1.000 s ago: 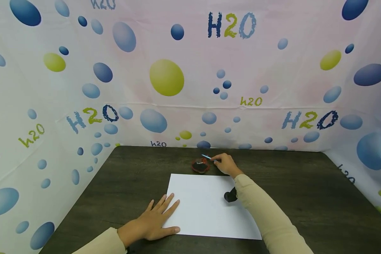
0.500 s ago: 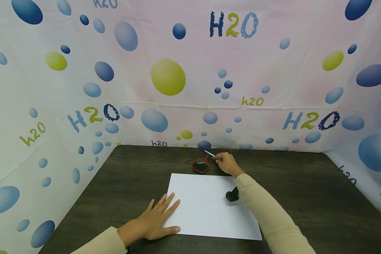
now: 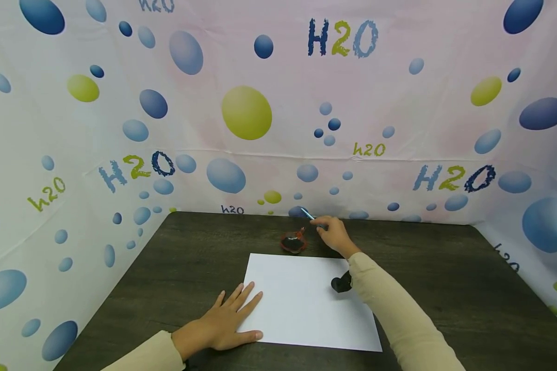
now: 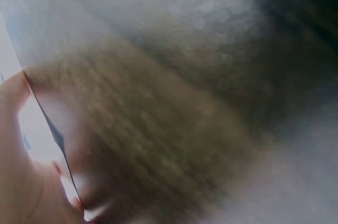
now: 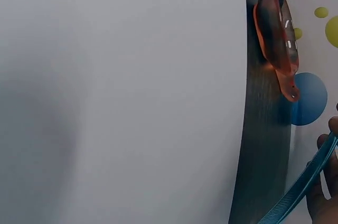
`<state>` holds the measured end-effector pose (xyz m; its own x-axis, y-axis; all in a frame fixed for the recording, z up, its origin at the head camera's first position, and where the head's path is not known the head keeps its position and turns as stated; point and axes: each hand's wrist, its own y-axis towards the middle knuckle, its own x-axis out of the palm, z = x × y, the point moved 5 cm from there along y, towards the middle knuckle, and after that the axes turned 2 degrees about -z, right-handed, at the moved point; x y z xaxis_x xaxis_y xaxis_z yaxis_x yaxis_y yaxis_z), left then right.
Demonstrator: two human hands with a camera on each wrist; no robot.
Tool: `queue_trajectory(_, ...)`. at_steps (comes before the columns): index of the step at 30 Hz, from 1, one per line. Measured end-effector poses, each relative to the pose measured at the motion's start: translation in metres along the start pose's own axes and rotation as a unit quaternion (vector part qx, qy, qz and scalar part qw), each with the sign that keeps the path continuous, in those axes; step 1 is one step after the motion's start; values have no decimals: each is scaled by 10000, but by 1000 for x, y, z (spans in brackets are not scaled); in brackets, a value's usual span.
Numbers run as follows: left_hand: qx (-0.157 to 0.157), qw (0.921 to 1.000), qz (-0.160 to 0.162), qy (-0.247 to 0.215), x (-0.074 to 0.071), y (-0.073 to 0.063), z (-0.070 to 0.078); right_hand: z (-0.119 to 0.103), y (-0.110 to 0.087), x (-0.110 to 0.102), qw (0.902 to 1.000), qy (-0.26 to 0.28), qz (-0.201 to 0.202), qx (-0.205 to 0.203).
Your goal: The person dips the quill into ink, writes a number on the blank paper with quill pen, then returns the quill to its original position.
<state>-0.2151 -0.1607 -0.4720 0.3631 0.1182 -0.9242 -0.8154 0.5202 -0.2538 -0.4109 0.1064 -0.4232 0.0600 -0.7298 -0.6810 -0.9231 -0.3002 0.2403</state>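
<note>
My left hand (image 3: pixel 227 322) lies spread on the left edge of a blank white sheet of paper (image 3: pixel 301 304). My right hand (image 3: pixel 335 236) is past the sheet's far edge. Its thumb and fingers pinch a slim, pen-like blue tool (image 3: pixel 308 213), one end pointing up and to the left; the exact kind cannot be told. In the right wrist view the tool's teal handle (image 5: pixel 303 187) looks ribbed. A small see-through red dish (image 3: pixel 294 242) with dark contents and a short holed handle sits beyond the paper, left of my right hand. The left wrist view is mostly blurred.
Everything rests on a dark wood-grain table (image 3: pixel 190 257). A white backdrop (image 3: pixel 278 77) with blue and green dots and H2O lettering rises behind the table and at both sides. A black wrist camera (image 3: pixel 341 283) shows beside the right sleeve, above the paper.
My right hand has risen slightly and moved away from the dish with the blue tool, whose tip now points more steeply upward. The left hand, paper and dish stay put.
</note>
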Motion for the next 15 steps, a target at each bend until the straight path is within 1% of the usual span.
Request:
queue_trajectory(5,1,10000,-77,-62,-4,-2,4,0,1,-4,9991,364,225,77)
queue_trajectory(11,10,9997,-153,-199,-12,-5,11,-6,2,-16,9927,976,696,126)
queue_trajectory(15,20,9997,-140,-200,-10,-3,8,-10,2,-22,9886,1213,863,232)
